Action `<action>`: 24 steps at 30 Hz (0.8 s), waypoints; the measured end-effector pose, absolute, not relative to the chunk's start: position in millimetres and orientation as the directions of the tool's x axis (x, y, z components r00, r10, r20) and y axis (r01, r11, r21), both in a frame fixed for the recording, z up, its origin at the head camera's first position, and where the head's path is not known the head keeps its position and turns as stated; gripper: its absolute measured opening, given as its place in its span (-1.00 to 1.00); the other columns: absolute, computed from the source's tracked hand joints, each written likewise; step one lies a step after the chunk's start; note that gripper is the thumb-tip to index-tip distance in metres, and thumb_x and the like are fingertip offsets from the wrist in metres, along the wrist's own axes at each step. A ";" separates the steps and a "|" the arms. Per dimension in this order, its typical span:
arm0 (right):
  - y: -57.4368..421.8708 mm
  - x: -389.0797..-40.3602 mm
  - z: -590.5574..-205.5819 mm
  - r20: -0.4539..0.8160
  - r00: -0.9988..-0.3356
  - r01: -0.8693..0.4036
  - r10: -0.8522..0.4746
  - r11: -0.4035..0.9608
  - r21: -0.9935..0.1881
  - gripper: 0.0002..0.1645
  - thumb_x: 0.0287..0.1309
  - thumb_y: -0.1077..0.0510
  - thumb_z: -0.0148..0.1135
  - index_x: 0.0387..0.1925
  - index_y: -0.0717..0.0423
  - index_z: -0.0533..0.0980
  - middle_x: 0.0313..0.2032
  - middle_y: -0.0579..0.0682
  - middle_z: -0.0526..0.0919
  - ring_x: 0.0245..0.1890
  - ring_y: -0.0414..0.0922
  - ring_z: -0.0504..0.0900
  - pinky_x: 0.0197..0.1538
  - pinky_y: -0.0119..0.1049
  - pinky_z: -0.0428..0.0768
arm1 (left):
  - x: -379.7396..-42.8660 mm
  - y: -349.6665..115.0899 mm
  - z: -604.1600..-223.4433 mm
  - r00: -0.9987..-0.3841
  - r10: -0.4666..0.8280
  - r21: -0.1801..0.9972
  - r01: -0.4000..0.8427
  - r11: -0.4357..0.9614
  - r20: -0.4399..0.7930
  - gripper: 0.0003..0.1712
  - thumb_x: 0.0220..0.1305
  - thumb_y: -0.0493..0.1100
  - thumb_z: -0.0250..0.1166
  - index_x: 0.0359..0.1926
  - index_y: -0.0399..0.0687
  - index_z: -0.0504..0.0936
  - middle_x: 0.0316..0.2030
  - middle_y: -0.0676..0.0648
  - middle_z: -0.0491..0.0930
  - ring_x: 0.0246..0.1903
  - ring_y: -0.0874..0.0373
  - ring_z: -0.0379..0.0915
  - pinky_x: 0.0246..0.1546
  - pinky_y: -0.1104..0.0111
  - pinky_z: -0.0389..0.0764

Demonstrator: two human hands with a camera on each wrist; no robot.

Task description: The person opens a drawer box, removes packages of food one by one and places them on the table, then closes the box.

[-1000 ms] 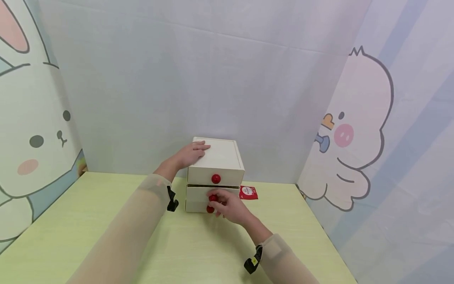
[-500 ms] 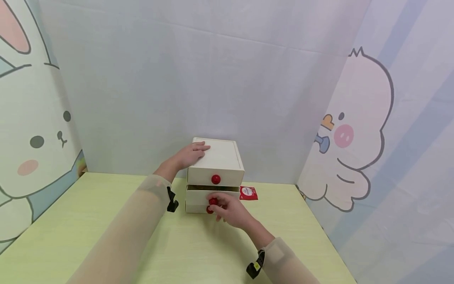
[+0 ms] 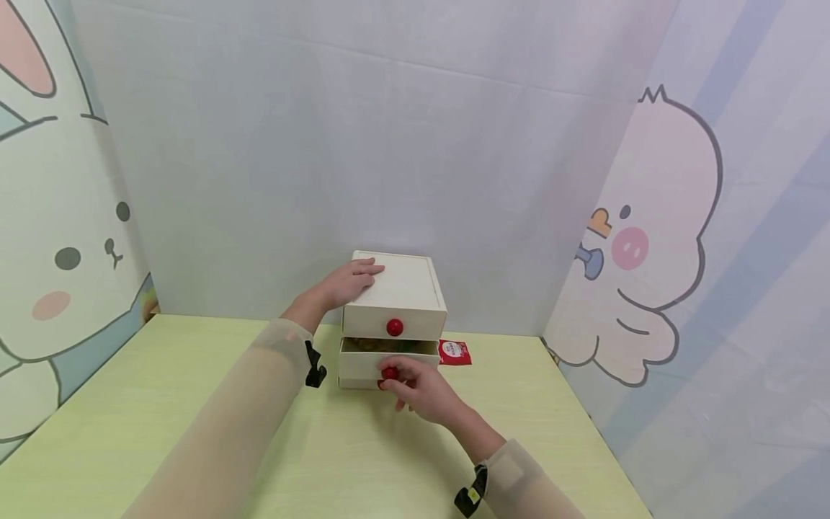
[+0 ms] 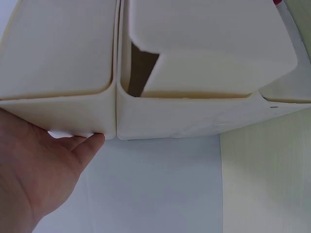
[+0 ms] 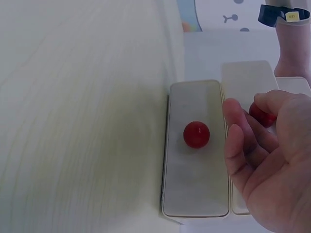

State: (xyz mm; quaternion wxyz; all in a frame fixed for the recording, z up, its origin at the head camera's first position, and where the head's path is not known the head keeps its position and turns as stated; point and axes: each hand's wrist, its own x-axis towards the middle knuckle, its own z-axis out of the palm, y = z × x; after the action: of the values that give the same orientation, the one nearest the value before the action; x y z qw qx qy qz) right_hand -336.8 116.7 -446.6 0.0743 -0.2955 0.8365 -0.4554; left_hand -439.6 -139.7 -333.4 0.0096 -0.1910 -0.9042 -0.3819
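Observation:
A small white cabinet with stacked drawers and round red knobs stands on the table. My left hand rests on its top at the left edge; the left wrist view shows fingertips against the cabinet's side. With thumb and fingers, my right hand pinches the knob of the middle drawer, which is partly pulled out. Something brownish and greenish shows inside, too dim to identify. Below it, the bottom drawer is closed, its red knob untouched. The top drawer is closed too.
A red packet with a white round label lies on the table just right of the cabinet. The pale yellow-green table reaches back to a grey curtain. Printed cartoon curtains hang at both sides.
The right hand has drawn the middle drawer outward toward me, so the gap under the top drawer has widened and its inside shows. The left hand has stayed in place.

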 end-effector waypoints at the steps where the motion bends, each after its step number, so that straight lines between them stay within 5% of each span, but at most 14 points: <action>1: 116.8 -336.3 -446.8 0.146 -0.814 -0.428 -0.563 0.410 -0.805 -0.64 0.58 0.09 0.33 0.30 -0.04 0.65 -0.07 0.14 0.81 -0.44 0.01 0.80 -0.40 -0.33 0.68 | -439.3 -139.7 -333.3 -0.927 0.338 0.688 0.351 0.635 0.162 -0.36 0.72 -0.03 -0.10 0.69 0.03 0.34 0.78 -0.15 0.02 0.78 -0.26 -0.22 0.74 -0.25 -0.07; 8: 118.1 -333.1 -448.0 0.149 -0.810 -0.429 -0.567 0.400 -0.810 -0.64 0.59 0.08 0.32 0.30 -0.09 0.65 -0.02 0.27 0.79 -0.48 -0.16 0.76 -0.40 -0.34 0.70 | -439.3 -139.5 -333.2 -0.926 0.340 0.687 0.354 0.635 0.163 -0.36 0.73 -0.03 -0.11 0.70 0.03 0.33 0.78 -0.15 0.01 0.78 -0.27 -0.23 0.74 -0.26 -0.07; 24: 120.7 -323.9 -447.6 0.125 -0.816 -0.402 -0.564 0.400 -0.824 -0.68 0.61 0.10 0.28 0.28 -0.17 0.66 0.01 0.11 0.78 -0.44 -0.14 0.76 -0.39 -0.36 0.68 | -441.5 -139.6 -334.6 -0.924 0.342 0.666 0.363 0.652 0.169 -0.36 0.73 -0.03 -0.12 0.69 0.04 0.34 0.78 -0.15 0.02 0.78 -0.27 -0.22 0.74 -0.25 -0.07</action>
State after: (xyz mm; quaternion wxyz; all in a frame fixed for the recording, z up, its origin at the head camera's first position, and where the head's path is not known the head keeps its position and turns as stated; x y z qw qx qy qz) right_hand -323.9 120.7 -447.6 0.0868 -0.2903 0.8321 -0.4646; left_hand -441.5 -139.6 -334.6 0.0143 -0.1938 -0.9087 -0.3695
